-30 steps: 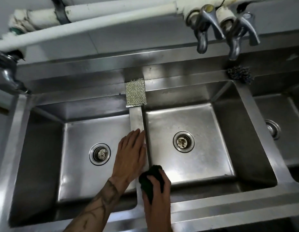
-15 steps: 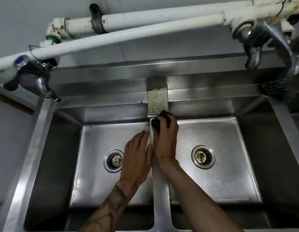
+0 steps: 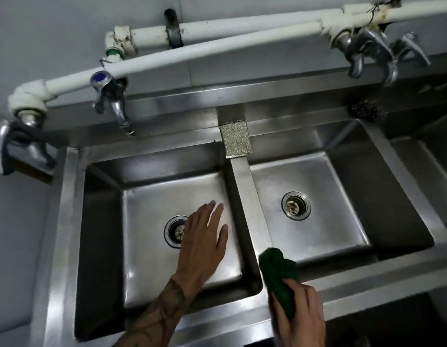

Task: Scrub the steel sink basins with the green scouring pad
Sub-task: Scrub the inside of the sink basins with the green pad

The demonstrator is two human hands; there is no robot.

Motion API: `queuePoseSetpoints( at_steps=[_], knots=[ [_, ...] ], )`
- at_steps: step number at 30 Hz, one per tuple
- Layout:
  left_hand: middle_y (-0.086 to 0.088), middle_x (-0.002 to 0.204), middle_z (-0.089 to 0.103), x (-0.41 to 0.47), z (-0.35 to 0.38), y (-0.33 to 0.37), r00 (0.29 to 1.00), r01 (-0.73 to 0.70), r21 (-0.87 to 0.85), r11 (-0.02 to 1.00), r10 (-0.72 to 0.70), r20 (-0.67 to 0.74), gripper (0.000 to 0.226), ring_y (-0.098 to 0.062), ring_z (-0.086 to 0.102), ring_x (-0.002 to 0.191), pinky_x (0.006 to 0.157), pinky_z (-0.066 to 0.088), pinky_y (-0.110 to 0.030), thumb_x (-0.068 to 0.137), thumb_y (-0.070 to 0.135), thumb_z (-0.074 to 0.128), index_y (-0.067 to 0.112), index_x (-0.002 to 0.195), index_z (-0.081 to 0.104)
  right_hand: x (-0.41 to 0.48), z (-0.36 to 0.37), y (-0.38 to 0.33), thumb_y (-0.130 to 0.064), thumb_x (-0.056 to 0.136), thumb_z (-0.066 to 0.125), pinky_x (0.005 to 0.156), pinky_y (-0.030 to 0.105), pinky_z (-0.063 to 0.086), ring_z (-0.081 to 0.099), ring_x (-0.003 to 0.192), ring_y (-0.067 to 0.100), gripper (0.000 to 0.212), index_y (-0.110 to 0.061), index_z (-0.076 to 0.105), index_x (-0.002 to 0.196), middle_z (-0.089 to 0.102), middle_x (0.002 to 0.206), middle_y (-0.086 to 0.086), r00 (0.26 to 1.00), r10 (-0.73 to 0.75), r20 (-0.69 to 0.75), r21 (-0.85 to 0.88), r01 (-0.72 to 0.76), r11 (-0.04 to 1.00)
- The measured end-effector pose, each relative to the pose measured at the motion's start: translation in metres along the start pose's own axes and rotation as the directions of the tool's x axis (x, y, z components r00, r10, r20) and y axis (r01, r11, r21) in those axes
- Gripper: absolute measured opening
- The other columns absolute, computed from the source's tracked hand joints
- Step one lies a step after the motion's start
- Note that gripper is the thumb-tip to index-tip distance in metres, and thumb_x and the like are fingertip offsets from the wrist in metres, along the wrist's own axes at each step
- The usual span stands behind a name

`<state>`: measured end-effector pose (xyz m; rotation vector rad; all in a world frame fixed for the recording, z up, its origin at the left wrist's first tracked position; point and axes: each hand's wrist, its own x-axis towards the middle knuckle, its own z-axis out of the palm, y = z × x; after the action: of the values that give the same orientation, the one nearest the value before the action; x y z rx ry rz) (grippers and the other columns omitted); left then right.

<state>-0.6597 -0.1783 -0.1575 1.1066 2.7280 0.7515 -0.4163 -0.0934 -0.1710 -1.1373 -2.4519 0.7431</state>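
Head view: my right hand grips the green scouring pad bunched in its fingers, now back at the near end of the divider between the basins, having run down from the silver mesh sponge half a second ago. My left hand, fingers spread, has slid off the divider over the left basin. I judge the divider stroke finished; the basin floors come next.

Sink basins are brushed steel, shiny but streaky with dull patches. The green scouring pad looks coarse, fibrous and matt. Silvery mesh sponge glitters, white pipes are grubby matt plastic, taps polished chrome.
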Motion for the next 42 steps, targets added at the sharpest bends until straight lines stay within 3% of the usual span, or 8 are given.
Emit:
queuePoseSetpoints(
  at_steps=[4, 9, 14, 21, 26, 32, 37, 42],
  knots=[
    [-0.014, 0.149, 0.062, -0.041, -0.01, -0.028, 0.998, -0.036, 0.093, 0.995, 0.031, 0.054, 0.05, -0.037, 0.062, 0.135, 0.11, 0.051, -0.055, 0.102, 0.034, 0.048, 0.012, 0.144, 0.063, -0.031, 0.008, -0.025, -0.043, 0.084, 0.064, 0.078, 0.025, 0.045, 0.056, 0.087, 0.024, 0.046, -0.016, 0.072, 0.12, 0.06, 0.089, -0.002, 0.997, -0.047, 0.054, 0.054, 0.044, 0.998],
    [-0.016, 0.15, 0.06, -0.09, -0.03, -0.072, 0.99, 0.023, 0.207, 0.978, -0.051, 0.132, 0.052, -0.038, 0.059, 0.137, 0.112, 0.049, -0.056, 0.101, 0.034, 0.046, 0.014, 0.146, 0.061, -0.059, 0.029, -0.032, -0.033, 0.084, 0.073, 0.09, 0.026, 0.048, 0.057, 0.099, 0.018, 0.038, -0.021, 0.073, 0.12, 0.061, 0.106, -0.005, 0.969, -0.207, 0.137, 0.193, 0.179, 0.965],
    [-0.02, 0.158, 0.052, -0.126, -0.081, -0.119, 0.965, 0.231, 0.304, 0.924, -0.258, 0.049, 0.057, -0.042, 0.049, 0.147, 0.121, 0.037, -0.059, 0.103, 0.039, 0.04, 0.01, 0.147, 0.059, -0.09, 0.064, -0.072, -0.034, 0.084, 0.072, 0.094, 0.015, 0.045, 0.057, 0.109, 0.014, 0.036, -0.029, 0.071, 0.12, 0.061, 0.113, -0.008, 0.922, -0.301, 0.244, 0.287, 0.228, 0.93],
    [-0.026, 0.163, 0.042, -0.168, -0.133, -0.19, 0.864, 0.473, 0.362, 0.804, -0.504, -0.008, 0.072, -0.046, 0.042, 0.15, 0.122, 0.035, -0.063, 0.101, 0.043, 0.023, 0.001, 0.154, 0.049, -0.121, 0.116, -0.16, -0.038, 0.077, 0.079, 0.093, 0.024, 0.052, 0.058, 0.113, 0.012, 0.041, -0.029, 0.07, 0.116, 0.058, 0.121, -0.007, 0.806, -0.448, 0.387, 0.392, 0.295, 0.871],
    [-0.014, 0.169, 0.037, -0.179, -0.133, -0.223, 0.867, 0.481, 0.254, 0.839, -0.498, 0.001, 0.069, -0.038, 0.038, 0.155, 0.123, 0.034, -0.058, 0.104, 0.043, 0.018, 0.009, 0.158, 0.046, -0.138, 0.149, -0.201, -0.049, 0.091, 0.066, 0.101, 0.027, 0.051, 0.054, 0.124, 0.013, 0.039, -0.034, 0.061, 0.126, 0.048, 0.136, -0.006, 0.701, -0.568, 0.431, 0.436, 0.39, 0.811],
    [-0.012, 0.168, 0.039, -0.19, -0.126, -0.245, 0.895, 0.446, 0.092, 0.89, -0.445, -0.025, 0.059, -0.038, 0.049, 0.146, 0.116, 0.044, -0.058, 0.107, 0.033, 0.025, 0.009, 0.155, 0.049, -0.138, 0.188, -0.254, -0.033, 0.089, 0.063, 0.116, 0.027, 0.037, 0.048, 0.135, 0.015, 0.047, -0.026, 0.057, 0.135, 0.046, 0.143, 0.0, 0.733, -0.501, 0.46, 0.375, 0.352, 0.858],
    [-0.003, 0.171, 0.035, -0.2, -0.118, -0.259, 0.895, 0.435, -0.071, 0.898, -0.44, -0.077, 0.052, -0.028, 0.046, 0.149, 0.116, 0.046, -0.058, 0.108, 0.026, 0.031, 0.016, 0.157, 0.047, -0.122, 0.214, -0.295, -0.007, 0.088, 0.072, 0.113, 0.025, 0.042, 0.049, 0.127, 0.0, 0.049, -0.026, 0.059, 0.13, 0.045, 0.136, -0.011, 0.824, -0.366, 0.433, 0.472, 0.138, 0.871],
    [0.005, 0.174, 0.025, -0.202, -0.112, -0.26, 0.889, 0.451, -0.028, 0.892, -0.452, -0.07, 0.055, -0.019, 0.038, 0.154, 0.121, 0.042, -0.05, 0.108, 0.031, 0.037, 0.023, 0.162, 0.038, -0.077, 0.245, -0.319, -0.008, 0.09, 0.074, 0.107, 0.012, 0.042, 0.054, 0.122, -0.002, 0.042, -0.028, 0.061, 0.125, 0.045, 0.13, -0.016, 0.902, -0.281, 0.329, 0.546, 0.061, 0.835]
  ],
)
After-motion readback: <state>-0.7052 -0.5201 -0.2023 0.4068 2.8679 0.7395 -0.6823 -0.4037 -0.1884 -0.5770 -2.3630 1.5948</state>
